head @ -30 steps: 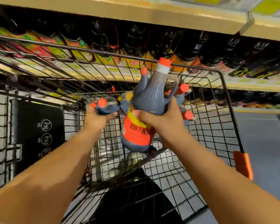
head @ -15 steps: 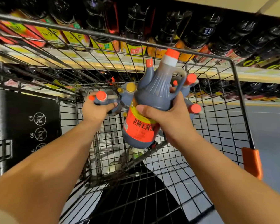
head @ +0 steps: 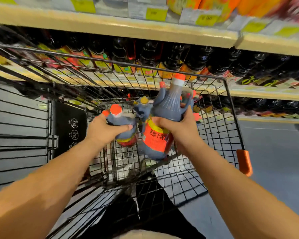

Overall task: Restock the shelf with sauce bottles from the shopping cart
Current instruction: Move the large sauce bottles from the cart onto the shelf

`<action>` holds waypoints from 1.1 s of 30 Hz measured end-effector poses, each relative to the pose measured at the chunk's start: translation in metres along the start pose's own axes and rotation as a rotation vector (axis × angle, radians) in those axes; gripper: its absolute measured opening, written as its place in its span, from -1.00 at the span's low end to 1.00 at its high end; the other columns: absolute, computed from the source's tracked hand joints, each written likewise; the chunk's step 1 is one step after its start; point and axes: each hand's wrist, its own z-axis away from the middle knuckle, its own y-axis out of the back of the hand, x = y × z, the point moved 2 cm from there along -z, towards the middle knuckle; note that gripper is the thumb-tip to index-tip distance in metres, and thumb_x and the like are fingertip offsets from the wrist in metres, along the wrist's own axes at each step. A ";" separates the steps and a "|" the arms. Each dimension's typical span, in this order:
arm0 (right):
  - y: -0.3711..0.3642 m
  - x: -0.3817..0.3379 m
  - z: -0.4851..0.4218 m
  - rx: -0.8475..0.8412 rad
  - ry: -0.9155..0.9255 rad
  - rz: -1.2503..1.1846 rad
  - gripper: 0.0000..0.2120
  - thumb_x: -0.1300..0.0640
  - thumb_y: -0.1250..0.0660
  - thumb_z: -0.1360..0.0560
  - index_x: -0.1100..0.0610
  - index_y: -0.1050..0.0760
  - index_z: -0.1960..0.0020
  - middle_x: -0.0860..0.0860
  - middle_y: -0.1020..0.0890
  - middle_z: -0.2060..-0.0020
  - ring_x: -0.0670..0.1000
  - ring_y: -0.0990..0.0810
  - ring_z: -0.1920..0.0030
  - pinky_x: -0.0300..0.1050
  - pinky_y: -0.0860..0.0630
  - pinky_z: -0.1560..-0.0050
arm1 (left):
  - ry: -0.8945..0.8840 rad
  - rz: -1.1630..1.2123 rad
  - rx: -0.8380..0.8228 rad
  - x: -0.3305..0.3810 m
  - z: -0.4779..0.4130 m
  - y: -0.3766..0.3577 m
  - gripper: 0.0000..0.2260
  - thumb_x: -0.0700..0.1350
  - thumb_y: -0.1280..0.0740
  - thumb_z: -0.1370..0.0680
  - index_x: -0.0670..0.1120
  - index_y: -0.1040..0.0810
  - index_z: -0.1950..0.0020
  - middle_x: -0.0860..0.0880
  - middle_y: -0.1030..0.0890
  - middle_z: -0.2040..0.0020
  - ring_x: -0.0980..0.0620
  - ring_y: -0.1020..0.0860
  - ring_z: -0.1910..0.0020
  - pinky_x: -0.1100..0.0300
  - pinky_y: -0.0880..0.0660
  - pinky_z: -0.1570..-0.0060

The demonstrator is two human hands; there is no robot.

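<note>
A large red-labelled sauce bottle [head: 169, 107] is being held upright over the shopping cart [head: 243, 162]. A smaller bottle [head: 121, 121] is being gripped just left of it, near the stocked far shelf [head: 110, 30].

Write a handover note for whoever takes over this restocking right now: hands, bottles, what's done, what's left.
Left hand: grips a small orange-capped sauce bottle in the shopping cart.
Right hand: grips a large orange-labelled sauce bottle, raised over the cart.
Done: both bottles in hand; neither on the shelf yet.
Left: set both among the dark bottles on the shelf, then fetch the other bottles in the cart.
</note>
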 end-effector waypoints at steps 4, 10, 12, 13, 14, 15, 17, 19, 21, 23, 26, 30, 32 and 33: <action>0.002 -0.006 0.037 0.072 0.017 -0.027 -0.24 0.22 -0.64 -0.08 0.07 -0.40 -0.21 0.09 -0.64 -0.12 0.13 -0.67 -0.06 0.17 -0.62 -0.03 | -0.109 -0.030 -0.090 0.016 0.026 0.015 -0.41 0.28 -0.55 -0.17 -0.02 -0.61 -0.07 -0.01 -0.66 0.02 -0.07 -0.61 -0.02 -0.07 -0.56 -0.03; 0.012 -0.008 0.097 0.154 0.070 -0.046 -0.33 0.39 -0.58 -0.22 0.12 -0.42 -0.25 0.10 -0.66 -0.07 0.10 -0.69 0.00 0.10 -0.63 0.00 | -0.196 0.055 -0.201 0.042 0.067 0.018 -0.49 0.05 -0.60 -0.26 0.01 -0.55 -0.14 0.02 -0.61 -0.10 -0.08 -0.58 -0.10 -0.09 -0.54 -0.10; 0.018 -0.008 0.112 0.184 0.076 -0.053 -0.36 0.38 -0.58 -0.23 0.10 -0.42 -0.22 0.09 -0.67 -0.04 0.09 -0.69 0.01 0.10 -0.63 0.01 | -0.224 0.064 -0.218 0.049 0.078 0.014 -0.51 -0.01 -0.59 -0.29 -0.01 -0.53 -0.16 -0.01 -0.60 -0.13 -0.09 -0.57 -0.11 -0.09 -0.54 -0.11; 0.021 -0.008 0.116 0.200 0.075 -0.053 -0.36 0.38 -0.59 -0.23 0.10 -0.43 -0.21 0.08 -0.67 -0.03 0.08 -0.69 0.02 0.11 -0.63 0.01 | -0.231 0.079 -0.226 0.052 0.083 0.013 -0.52 -0.03 -0.59 -0.30 -0.01 -0.53 -0.16 -0.01 -0.60 -0.13 -0.09 -0.57 -0.11 -0.07 -0.54 -0.11; 0.027 -0.009 0.124 0.227 0.080 -0.062 -0.35 0.36 -0.60 -0.22 0.10 -0.43 -0.21 0.07 -0.67 -0.03 0.08 -0.69 0.02 0.12 -0.63 0.00 | -0.252 0.079 -0.234 0.059 0.091 0.009 -0.52 -0.05 -0.59 -0.31 -0.02 -0.53 -0.17 -0.01 -0.60 -0.13 -0.08 -0.57 -0.11 -0.05 -0.53 -0.11; 0.032 -0.009 0.130 0.247 0.079 -0.073 -0.33 0.35 -0.61 -0.21 0.10 -0.42 -0.23 0.07 -0.67 -0.04 0.08 -0.69 0.01 0.14 -0.63 -0.02 | -0.263 0.078 -0.243 0.064 0.097 0.006 -0.52 -0.07 -0.59 -0.31 -0.03 -0.53 -0.17 0.00 -0.60 -0.11 -0.07 -0.57 -0.11 -0.02 -0.53 -0.09; 0.046 -0.013 0.141 0.284 0.089 -0.100 -0.33 0.34 -0.61 -0.20 0.06 -0.42 -0.21 0.06 -0.66 -0.04 0.10 -0.68 -0.01 0.15 -0.62 -0.03 | -0.292 0.054 -0.267 0.075 0.105 -0.002 -0.51 -0.06 -0.59 -0.31 -0.06 -0.54 -0.18 0.00 -0.60 -0.10 -0.07 -0.57 -0.09 0.01 -0.53 -0.05; 0.058 -0.018 0.148 0.310 0.110 -0.112 -0.36 0.32 -0.61 -0.21 0.02 -0.42 -0.18 0.03 -0.66 -0.04 0.08 -0.67 -0.01 0.12 -0.62 -0.02 | -0.322 0.034 -0.286 0.086 0.113 -0.012 -0.50 -0.06 -0.58 -0.31 -0.06 -0.52 -0.19 0.01 -0.59 -0.09 -0.06 -0.56 -0.07 0.02 -0.53 -0.03; 0.078 -0.021 0.158 0.357 0.129 -0.121 -0.34 0.30 -0.62 -0.22 0.03 -0.41 -0.21 -0.01 -0.64 -0.03 -0.01 -0.67 0.00 0.03 -0.64 0.03 | -0.356 0.012 -0.288 0.100 0.123 -0.028 -0.55 -0.07 -0.58 -0.32 -0.06 -0.52 -0.14 0.05 -0.58 0.00 0.00 -0.54 0.02 0.12 -0.52 0.08; 0.099 -0.025 0.166 0.399 0.147 -0.128 -0.36 0.29 -0.61 -0.24 0.03 -0.39 -0.21 -0.09 -0.62 0.02 -0.19 -0.66 0.12 -0.20 -0.63 0.21 | -0.395 -0.028 -0.272 0.114 0.132 -0.048 -0.63 -0.06 -0.58 -0.32 -0.04 -0.50 -0.02 0.09 -0.56 0.10 0.03 -0.54 0.11 0.19 -0.48 0.19; 0.138 -0.025 0.176 0.428 0.152 -0.142 -0.29 0.27 -0.61 -0.25 0.10 -0.34 -0.29 -0.08 -0.59 -0.03 -0.14 -0.62 0.09 -0.24 -0.55 0.25 | -0.440 -0.047 -0.262 0.132 0.148 -0.083 -0.63 -0.03 -0.59 -0.30 -0.01 -0.51 0.00 0.08 -0.58 0.08 -0.01 -0.56 0.05 0.06 -0.53 0.06; 0.200 -0.030 0.189 0.430 0.173 -0.177 -0.27 0.31 -0.61 -0.22 0.08 -0.34 -0.27 -0.04 -0.59 -0.06 -0.07 -0.61 0.03 -0.11 -0.57 0.14 | -0.481 -0.055 -0.272 0.160 0.178 -0.137 -0.62 -0.05 -0.57 -0.34 -0.01 -0.47 -0.03 0.06 -0.55 0.00 -0.02 -0.54 0.00 0.05 -0.49 -0.02; 0.244 -0.033 0.199 0.413 0.188 -0.166 -0.25 0.34 -0.60 -0.22 0.06 -0.34 -0.29 -0.01 -0.59 -0.10 -0.04 -0.62 0.00 -0.12 -0.58 0.14 | -0.480 -0.059 -0.254 0.174 0.195 -0.174 -0.50 0.04 -0.57 -0.30 -0.06 -0.49 -0.14 -0.01 -0.58 -0.10 -0.08 -0.55 -0.06 0.01 -0.50 -0.02; 0.260 -0.036 0.202 0.396 0.189 -0.177 -0.21 0.35 -0.60 -0.23 0.06 -0.32 -0.33 0.01 -0.59 -0.13 -0.02 -0.62 -0.02 -0.11 -0.59 0.13 | -0.463 -0.061 -0.236 0.180 0.201 -0.187 -0.43 0.07 -0.57 -0.28 -0.09 -0.50 -0.20 -0.07 -0.59 -0.13 -0.13 -0.56 -0.08 -0.02 -0.51 -0.01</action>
